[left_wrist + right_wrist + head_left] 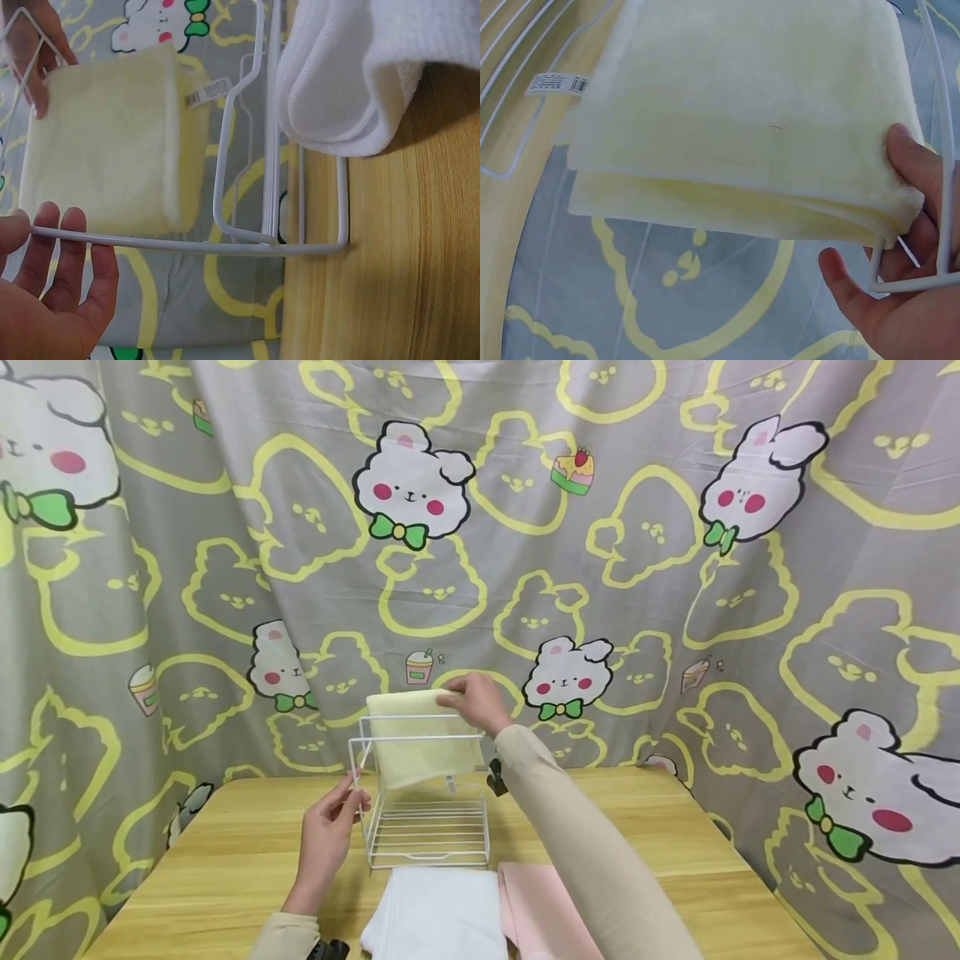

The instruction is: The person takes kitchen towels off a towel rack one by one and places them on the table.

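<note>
My right hand (480, 700) pinches a folded pale yellow towel (420, 756) by its upper right corner. The towel hangs inside the upper part of a white wire rack (416, 739), above its lower shelf. Seen from the right wrist, the thumb lies on the towel's (742, 90) face and fingers are behind the corner, partly hidden. A white label (559, 83) sticks out from the towel's edge. On the rack's left side, my left hand (330, 827) holds an upright wire between thumb and fingers, as the left wrist view shows.
A folded white towel (446, 910) lies in front of the rack on the wooden table (720, 877). Beside it is a pink towel (536, 902), partly covered by my right sleeve. A grey patterned curtain (637, 435) hangs behind the table.
</note>
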`<act>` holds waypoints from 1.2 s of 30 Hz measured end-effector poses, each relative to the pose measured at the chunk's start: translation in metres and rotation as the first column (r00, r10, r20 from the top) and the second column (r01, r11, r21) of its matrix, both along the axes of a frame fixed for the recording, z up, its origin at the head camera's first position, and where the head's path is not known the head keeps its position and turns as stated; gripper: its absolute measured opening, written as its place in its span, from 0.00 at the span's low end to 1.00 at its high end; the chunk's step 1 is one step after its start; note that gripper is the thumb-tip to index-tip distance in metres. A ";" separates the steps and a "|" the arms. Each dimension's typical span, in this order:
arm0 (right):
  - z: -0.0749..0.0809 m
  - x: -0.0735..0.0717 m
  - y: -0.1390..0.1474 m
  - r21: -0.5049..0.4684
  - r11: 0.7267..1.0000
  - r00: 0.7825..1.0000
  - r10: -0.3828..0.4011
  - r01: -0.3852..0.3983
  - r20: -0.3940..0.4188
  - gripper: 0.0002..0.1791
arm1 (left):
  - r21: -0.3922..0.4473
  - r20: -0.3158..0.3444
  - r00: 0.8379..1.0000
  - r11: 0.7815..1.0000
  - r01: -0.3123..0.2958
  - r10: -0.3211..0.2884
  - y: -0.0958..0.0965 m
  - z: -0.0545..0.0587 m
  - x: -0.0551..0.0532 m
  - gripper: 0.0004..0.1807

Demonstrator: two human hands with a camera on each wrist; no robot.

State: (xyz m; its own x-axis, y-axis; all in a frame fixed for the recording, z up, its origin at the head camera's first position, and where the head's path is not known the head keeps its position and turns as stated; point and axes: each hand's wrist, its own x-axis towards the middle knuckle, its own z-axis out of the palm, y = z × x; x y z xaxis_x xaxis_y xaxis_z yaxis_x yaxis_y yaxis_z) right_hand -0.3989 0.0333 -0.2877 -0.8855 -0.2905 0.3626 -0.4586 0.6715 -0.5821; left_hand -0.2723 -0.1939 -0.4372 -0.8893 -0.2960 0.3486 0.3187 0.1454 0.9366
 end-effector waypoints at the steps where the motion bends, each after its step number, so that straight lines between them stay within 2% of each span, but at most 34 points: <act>1: -0.001 0.000 0.000 -0.008 1.000 1.000 -0.003 0.003 -0.003 0.12 | 0.005 0.006 1.000 1.000 0.000 0.000 0.000 0.000 0.000 0.20; 10: 0.002 -0.001 -0.003 -0.135 0.990 0.999 -0.035 0.029 -0.042 0.16 | 0.005 -0.009 1.000 1.000 -0.001 0.001 -0.001 -0.001 0.002 0.20; 18: 0.009 0.001 -0.001 -0.186 0.982 0.994 -0.049 0.030 -0.095 0.17 | 0.007 -0.023 1.000 1.000 0.006 -0.006 -0.001 -0.001 0.000 0.20; 24: 0.022 0.007 0.004 -0.220 0.975 0.987 -0.068 0.036 -0.144 0.20 | 0.001 -0.013 1.000 1.000 0.006 -0.006 -0.002 -0.002 0.000 0.20; 36: 0.047 0.027 0.013 -0.301 0.953 0.977 -0.035 -0.030 -0.208 0.16 | -0.005 -0.005 1.000 1.000 0.000 0.000 0.000 -0.003 0.000 0.20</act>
